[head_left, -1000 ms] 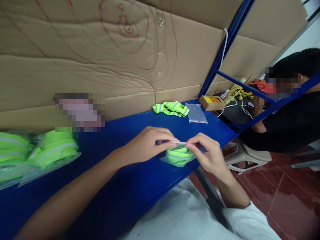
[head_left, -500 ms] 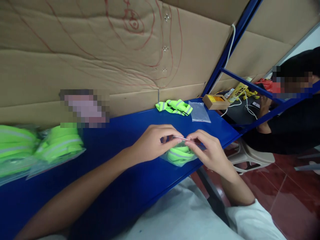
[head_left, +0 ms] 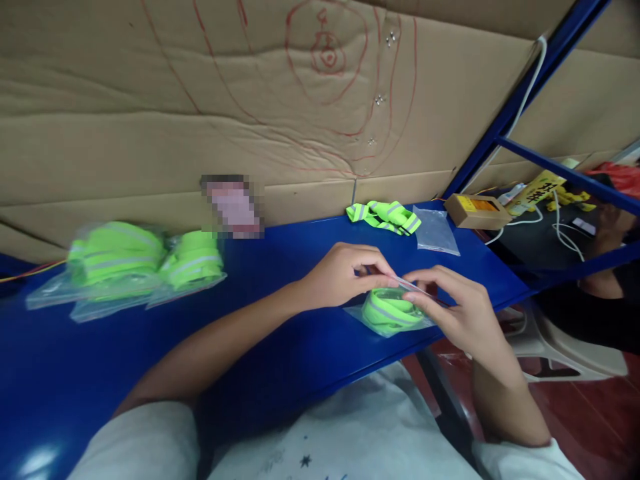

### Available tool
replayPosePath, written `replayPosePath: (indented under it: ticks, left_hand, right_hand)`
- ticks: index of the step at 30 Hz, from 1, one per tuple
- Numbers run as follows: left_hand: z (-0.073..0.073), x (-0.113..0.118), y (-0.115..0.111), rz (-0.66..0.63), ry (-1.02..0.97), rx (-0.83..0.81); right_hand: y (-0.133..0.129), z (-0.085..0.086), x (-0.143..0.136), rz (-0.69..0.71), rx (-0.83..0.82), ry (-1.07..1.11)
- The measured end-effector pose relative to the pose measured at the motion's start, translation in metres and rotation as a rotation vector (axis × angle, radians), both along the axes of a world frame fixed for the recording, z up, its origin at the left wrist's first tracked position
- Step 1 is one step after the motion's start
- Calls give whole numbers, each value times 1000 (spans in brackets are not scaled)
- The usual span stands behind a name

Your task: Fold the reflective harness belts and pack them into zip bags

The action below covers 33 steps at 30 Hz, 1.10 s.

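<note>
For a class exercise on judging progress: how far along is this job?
Looks done: the bagged green bands at left. In hand: the left hand and right hand pinch the edge of another filled bag; its seal can't be judged. Seemingly left: the loose band beside a flat clear bag.

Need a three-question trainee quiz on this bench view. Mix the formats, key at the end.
1. True or false: the left hand and right hand both pinch the edge of the bag of coiled green strap.
2. What lies just right of the loose green strap? (a) a mug (b) a flat clear bag (c) scissors
3. Fill in: the tabletop is ____.
Key: 1 true; 2 b; 3 blue.
</note>
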<state>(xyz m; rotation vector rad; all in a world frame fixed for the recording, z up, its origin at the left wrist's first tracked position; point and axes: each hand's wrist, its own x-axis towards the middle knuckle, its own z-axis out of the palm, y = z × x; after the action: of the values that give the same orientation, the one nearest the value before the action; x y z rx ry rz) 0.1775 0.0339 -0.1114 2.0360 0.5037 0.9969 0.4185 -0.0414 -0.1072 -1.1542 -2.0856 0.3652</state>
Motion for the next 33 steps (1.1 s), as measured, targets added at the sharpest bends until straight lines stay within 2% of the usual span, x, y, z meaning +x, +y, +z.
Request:
replayPosePath:
  ticks: [5,9,14,18,25,30,33]
  left_hand:
    - [2,-10,10,-16,92,-141]
    - [-2,-8,14,41,15,-232]
    - [-3,-2,7,41,-18,-121]
    - [-2,-1,4,76,33,-23]
    - [-9,2,-2,116,26,163]
    - [-9,3,-2,52,29,93]
    - [-8,4,-3,59,23,96]
  right_hand:
    - [-1,10,11,-45,-68,5]
    - [-2,10,11,-65,-78,-12]
    - [1,11,3,-32,-81,-35]
    - [4,12,-4,-13,-62,-40]
    - [6,11,-10,-15,13,-43]
    - [6,11,-10,-37,-21,-73]
    - [5,12,-11,-28,-31,-92]
